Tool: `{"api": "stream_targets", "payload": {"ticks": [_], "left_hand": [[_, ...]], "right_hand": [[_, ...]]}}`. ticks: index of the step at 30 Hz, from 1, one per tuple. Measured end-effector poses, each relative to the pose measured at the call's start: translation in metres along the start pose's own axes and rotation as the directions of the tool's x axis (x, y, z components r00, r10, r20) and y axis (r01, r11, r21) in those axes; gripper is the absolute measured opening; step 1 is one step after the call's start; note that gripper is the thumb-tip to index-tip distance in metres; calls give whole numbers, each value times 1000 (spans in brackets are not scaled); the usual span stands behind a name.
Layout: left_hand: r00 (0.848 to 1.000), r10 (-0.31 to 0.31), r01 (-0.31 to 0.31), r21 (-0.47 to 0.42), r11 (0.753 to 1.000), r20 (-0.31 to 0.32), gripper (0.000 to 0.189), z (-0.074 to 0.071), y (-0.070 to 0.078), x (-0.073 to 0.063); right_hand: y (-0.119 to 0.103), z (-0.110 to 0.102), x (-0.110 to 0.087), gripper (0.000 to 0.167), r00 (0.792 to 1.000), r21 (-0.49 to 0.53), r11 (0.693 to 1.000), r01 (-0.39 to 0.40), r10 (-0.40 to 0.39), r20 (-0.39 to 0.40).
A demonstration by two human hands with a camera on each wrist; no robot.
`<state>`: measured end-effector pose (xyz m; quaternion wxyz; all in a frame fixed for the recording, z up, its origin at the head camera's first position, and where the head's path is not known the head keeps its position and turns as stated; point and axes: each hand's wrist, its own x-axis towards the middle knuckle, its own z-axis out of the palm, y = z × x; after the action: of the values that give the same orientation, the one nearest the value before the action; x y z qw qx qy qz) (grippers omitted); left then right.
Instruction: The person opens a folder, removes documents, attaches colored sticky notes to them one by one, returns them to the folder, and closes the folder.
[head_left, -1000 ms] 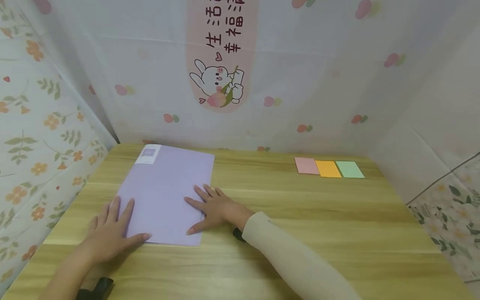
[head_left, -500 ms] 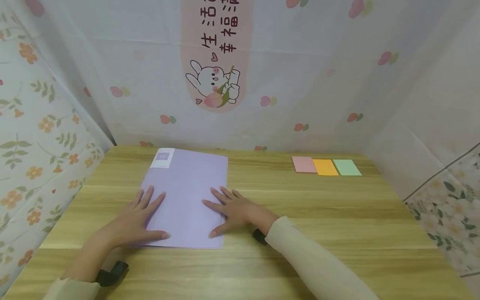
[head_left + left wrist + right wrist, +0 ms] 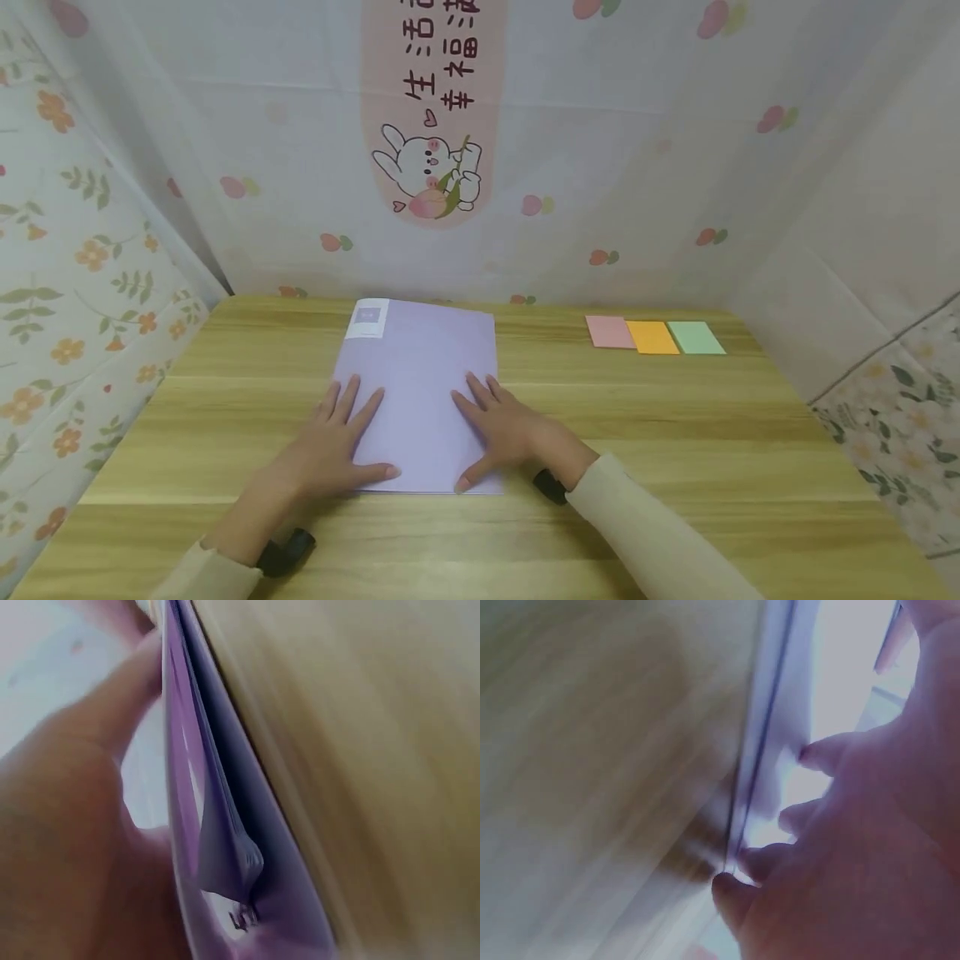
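Note:
A closed lilac folder (image 3: 423,367) lies flat near the middle of the table, a white label (image 3: 367,318) at its far left corner. My left hand (image 3: 330,450) rests on its left side, fingers spread, thumb along the near edge. On the right side, my right hand (image 3: 506,429) presses with spread fingers. Seen from the left wrist, the folder's open end (image 3: 225,825) shows clear sleeves and a metal clip (image 3: 244,916) between the covers. In the right wrist view, the fingertips of the right hand (image 3: 840,847) lie along the folder's edge (image 3: 769,712).
Pink (image 3: 610,332), orange (image 3: 652,337) and green (image 3: 697,337) sticky note pads lie in a row at the back right of the wooden table (image 3: 637,442). A patterned cloth (image 3: 622,167) hangs behind the table, with others at both sides.
Both hands have slid the folder to the right across the table, from the left part to near the middle. The sticky note pads have stayed in place.

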<state>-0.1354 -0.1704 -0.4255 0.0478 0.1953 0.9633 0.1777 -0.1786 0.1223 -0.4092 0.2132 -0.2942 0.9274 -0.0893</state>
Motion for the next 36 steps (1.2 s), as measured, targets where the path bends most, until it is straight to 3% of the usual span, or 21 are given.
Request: {"api": "stream_targets", "payload": {"ticks": [7,16,28,36], "left_hand": [[998,-27,27,-8,1000,56,106,8,30,10],[997,13,-15,30,999,70,105,22,56,24],[998,22,-24,44,999,62,108,36,96,39],[998,8,-11,64,998,55,110,42,109,47]], "right_hand": [[14,5,-12,138,999,-15,999,-46,46,-18],[39,5,-30,138,998,102,993,-58,60,-20],[87,4,-53,138,999,154,988,13,-5,-54],[101,2,-59,137,997,183,983,34,-22,-68]]}}
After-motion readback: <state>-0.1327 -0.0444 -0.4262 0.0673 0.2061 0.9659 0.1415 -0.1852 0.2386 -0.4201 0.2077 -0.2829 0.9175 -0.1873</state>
